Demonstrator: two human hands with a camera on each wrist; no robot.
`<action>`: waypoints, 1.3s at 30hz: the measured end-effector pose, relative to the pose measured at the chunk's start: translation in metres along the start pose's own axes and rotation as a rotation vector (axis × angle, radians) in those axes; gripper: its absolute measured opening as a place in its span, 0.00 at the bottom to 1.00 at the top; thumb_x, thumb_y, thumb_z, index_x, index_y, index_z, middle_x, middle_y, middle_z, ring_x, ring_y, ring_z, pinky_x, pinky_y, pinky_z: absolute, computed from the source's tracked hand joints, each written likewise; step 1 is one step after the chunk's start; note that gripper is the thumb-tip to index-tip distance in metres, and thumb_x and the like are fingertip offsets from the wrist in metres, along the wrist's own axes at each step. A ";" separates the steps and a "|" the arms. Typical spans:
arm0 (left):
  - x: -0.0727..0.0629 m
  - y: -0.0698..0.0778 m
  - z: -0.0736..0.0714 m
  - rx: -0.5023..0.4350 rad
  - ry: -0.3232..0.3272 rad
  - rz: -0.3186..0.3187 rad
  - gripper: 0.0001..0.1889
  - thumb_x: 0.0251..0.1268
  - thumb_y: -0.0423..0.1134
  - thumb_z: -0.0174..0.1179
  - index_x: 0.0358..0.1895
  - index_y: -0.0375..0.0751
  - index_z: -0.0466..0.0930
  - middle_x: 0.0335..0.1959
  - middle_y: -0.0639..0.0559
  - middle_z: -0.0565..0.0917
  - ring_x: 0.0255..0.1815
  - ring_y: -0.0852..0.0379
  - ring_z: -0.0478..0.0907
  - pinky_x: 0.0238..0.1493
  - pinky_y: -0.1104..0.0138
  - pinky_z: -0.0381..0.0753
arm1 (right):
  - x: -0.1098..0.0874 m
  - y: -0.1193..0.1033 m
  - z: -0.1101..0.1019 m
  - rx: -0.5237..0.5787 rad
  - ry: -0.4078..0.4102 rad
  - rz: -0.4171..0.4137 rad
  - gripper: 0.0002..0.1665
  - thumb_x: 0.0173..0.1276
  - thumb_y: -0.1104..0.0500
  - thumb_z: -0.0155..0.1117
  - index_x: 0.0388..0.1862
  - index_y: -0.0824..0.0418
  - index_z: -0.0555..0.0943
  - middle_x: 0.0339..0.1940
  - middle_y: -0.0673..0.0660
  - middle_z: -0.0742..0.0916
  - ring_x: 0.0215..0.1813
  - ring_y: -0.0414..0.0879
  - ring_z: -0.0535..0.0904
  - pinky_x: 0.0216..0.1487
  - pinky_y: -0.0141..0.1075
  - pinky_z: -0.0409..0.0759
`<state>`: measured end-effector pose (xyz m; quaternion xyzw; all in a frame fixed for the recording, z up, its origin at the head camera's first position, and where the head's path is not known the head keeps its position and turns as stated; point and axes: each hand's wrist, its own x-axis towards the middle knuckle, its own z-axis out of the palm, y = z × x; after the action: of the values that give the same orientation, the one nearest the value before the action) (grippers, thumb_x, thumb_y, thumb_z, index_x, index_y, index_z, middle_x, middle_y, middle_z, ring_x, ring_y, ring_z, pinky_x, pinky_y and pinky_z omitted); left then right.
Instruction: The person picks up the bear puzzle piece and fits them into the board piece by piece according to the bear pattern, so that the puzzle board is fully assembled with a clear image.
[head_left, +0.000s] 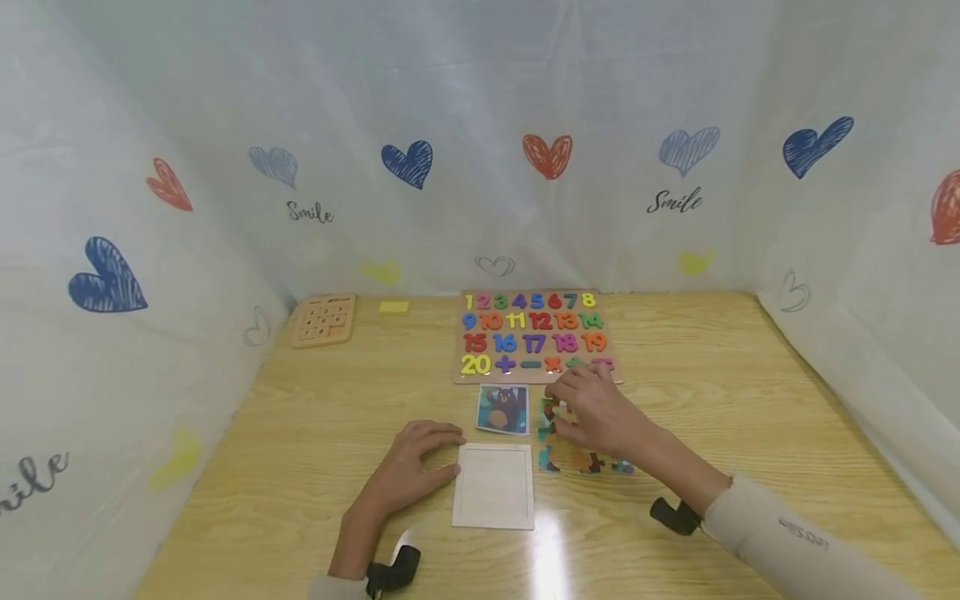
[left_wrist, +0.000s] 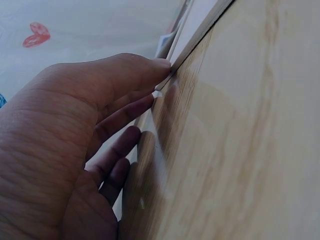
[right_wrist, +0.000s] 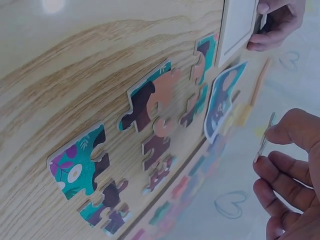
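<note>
My left hand (head_left: 416,462) touches the left edge of a pale square puzzle tray (head_left: 493,487), which lies flat with its recess bare. In the left wrist view the thumb (left_wrist: 135,72) rests against the tray's edge, the other fingers loosely spread. Above the table, my right hand (right_wrist: 292,165) pinches a thin jigsaw piece (right_wrist: 265,137) between thumb and fingertips. It shows edge-on, so its picture is hidden. Below that hand lie several loose jigsaw pieces (right_wrist: 75,162) in teal, brown and peach. A bear picture card (head_left: 502,409) lies just behind the tray.
Behind the card lies a colourful number board (head_left: 536,333). A wooden sliding number puzzle (head_left: 324,321) and a small yellow block (head_left: 393,307) are at the back left. White curtains (head_left: 480,83) with hearts surround the wooden table (head_left: 300,467).
</note>
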<state>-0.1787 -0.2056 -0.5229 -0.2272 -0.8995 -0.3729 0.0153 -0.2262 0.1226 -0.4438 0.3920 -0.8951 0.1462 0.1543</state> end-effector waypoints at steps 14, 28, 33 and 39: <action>-0.001 -0.002 0.001 0.004 0.026 0.028 0.18 0.60 0.43 0.70 0.55 0.53 0.85 0.60 0.60 0.80 0.64 0.51 0.68 0.63 0.44 0.65 | 0.000 -0.010 0.000 0.034 0.022 -0.030 0.12 0.51 0.60 0.78 0.34 0.55 0.84 0.37 0.50 0.87 0.46 0.48 0.77 0.45 0.46 0.62; -0.001 -0.002 0.000 0.000 0.014 0.018 0.18 0.60 0.44 0.70 0.55 0.52 0.85 0.60 0.59 0.80 0.65 0.51 0.68 0.65 0.44 0.64 | 0.000 -0.023 0.002 0.076 0.004 -0.044 0.10 0.53 0.62 0.74 0.33 0.52 0.83 0.35 0.47 0.86 0.43 0.44 0.74 0.43 0.42 0.60; 0.000 0.000 -0.001 -0.010 0.002 0.010 0.18 0.61 0.44 0.70 0.55 0.51 0.85 0.61 0.58 0.79 0.66 0.50 0.67 0.65 0.43 0.63 | 0.000 -0.029 0.002 0.087 -0.016 -0.046 0.10 0.55 0.61 0.74 0.35 0.53 0.83 0.37 0.48 0.86 0.45 0.44 0.76 0.47 0.45 0.64; 0.001 0.000 -0.001 -0.001 0.000 0.010 0.18 0.62 0.45 0.69 0.56 0.53 0.85 0.61 0.60 0.79 0.66 0.51 0.68 0.66 0.43 0.63 | 0.000 -0.035 0.005 0.065 0.005 -0.074 0.10 0.54 0.61 0.75 0.34 0.52 0.83 0.37 0.47 0.86 0.46 0.44 0.76 0.49 0.46 0.65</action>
<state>-0.1796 -0.2058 -0.5217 -0.2315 -0.8982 -0.3733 0.0170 -0.2011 0.0983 -0.4431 0.4293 -0.8743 0.1705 0.1490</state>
